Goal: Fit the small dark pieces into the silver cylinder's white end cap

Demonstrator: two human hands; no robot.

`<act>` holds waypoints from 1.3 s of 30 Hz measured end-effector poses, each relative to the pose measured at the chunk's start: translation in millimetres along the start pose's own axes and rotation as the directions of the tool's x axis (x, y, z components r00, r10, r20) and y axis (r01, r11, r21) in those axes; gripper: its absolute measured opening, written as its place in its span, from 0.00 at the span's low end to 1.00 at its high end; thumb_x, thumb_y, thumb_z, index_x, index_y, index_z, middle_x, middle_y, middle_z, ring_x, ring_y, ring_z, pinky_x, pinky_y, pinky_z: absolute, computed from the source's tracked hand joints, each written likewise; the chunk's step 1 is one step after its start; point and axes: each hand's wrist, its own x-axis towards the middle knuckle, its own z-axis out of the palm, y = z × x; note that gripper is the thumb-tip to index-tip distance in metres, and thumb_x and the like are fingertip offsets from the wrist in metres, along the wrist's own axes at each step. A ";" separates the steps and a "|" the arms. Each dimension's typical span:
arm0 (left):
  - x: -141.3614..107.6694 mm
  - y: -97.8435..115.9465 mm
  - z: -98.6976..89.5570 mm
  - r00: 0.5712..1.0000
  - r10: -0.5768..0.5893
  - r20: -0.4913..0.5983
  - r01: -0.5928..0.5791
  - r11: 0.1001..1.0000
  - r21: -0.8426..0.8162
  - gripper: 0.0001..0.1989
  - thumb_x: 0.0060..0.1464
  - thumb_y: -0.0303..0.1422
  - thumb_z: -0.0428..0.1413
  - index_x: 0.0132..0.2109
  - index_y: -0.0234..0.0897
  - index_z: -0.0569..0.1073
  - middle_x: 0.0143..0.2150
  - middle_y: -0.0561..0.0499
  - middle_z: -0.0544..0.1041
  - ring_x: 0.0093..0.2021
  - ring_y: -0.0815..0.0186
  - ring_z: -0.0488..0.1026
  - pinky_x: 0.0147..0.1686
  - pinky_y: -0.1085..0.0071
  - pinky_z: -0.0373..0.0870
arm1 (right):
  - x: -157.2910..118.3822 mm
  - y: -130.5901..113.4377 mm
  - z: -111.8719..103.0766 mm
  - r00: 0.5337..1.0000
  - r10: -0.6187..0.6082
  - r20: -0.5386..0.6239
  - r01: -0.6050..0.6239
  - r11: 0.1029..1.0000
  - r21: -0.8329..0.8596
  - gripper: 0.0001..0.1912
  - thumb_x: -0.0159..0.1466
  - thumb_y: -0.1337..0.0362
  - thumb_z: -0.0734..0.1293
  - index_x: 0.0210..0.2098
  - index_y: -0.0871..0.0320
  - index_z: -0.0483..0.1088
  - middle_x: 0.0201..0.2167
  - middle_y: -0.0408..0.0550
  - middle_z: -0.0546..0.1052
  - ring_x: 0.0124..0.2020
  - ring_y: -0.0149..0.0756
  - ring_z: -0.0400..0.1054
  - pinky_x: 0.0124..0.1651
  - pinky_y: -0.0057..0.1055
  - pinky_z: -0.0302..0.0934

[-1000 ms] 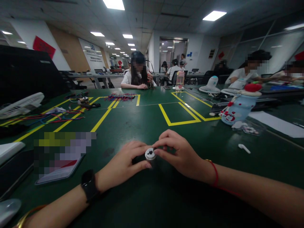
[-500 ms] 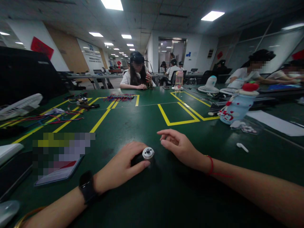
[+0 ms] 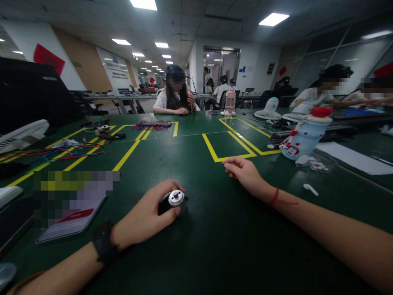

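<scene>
A small cylindrical electric motor (image 3: 176, 198) stands upright on the green table, its silver end with a short shaft facing up. Around its side my left hand (image 3: 146, 215) is closed, thumb in front and fingers behind. Part of the motor's dark body is hidden by that hand. Farther off to the right, my right hand (image 3: 244, 174) hovers over the table near a yellow tape outline (image 3: 235, 158). Its fingers are curled together towards the thumb, and no object shows at their tips.
At left lie a phone (image 3: 73, 221) and loose coloured wires (image 3: 70, 155). A wire bundle (image 3: 152, 125) is farther back. On the right are a light-blue bottle (image 3: 307, 137), a small clear bag (image 3: 316, 164), a white earbud (image 3: 310, 189) and paper (image 3: 353, 157). A person (image 3: 174, 92) sits opposite.
My right hand has moved right and away from the motor, its fingers drawing closer together. My left hand stays on the motor; both appear farther left as the view shifts slightly.
</scene>
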 end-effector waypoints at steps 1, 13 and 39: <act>0.1 0.1 -0.1 1.000 0.000 0.001 0.000 1.000 0.000 0.13 0.56 0.32 0.52 0.49 0.41 0.66 0.48 0.50 0.71 0.46 0.59 0.69 0.44 0.63 0.67 | -0.9 -0.7 0.2 1.000 -0.007 0.013 0.007 1.000 -0.007 0.13 0.59 0.60 0.66 0.39 0.62 0.72 0.27 0.44 0.72 0.25 0.27 0.63 0.26 0.27 0.57; 0.0 2.5 -1.1 0.997 0.078 -0.011 -0.077 0.997 0.018 0.11 0.60 0.34 0.53 0.50 0.41 0.69 0.48 0.50 0.72 0.47 0.60 0.70 0.47 0.63 0.67 | -14.5 -12.1 9.5 0.965 -0.106 0.238 0.174 0.942 -0.287 0.11 0.62 0.61 0.65 0.38 0.61 0.75 0.30 0.46 0.75 0.28 0.30 0.65 0.31 0.29 0.58; 6.8 9.1 10.8 0.981 0.179 0.075 -0.188 0.971 0.148 0.13 0.65 0.40 0.50 0.54 0.44 0.69 0.51 0.48 0.72 0.50 0.58 0.68 0.50 0.60 0.64 | -53.2 -60.3 51.5 0.859 -0.401 0.318 0.445 0.892 -0.076 0.04 0.62 0.66 0.68 0.36 0.57 0.75 0.39 0.46 0.72 0.41 0.31 0.67 0.43 0.29 0.63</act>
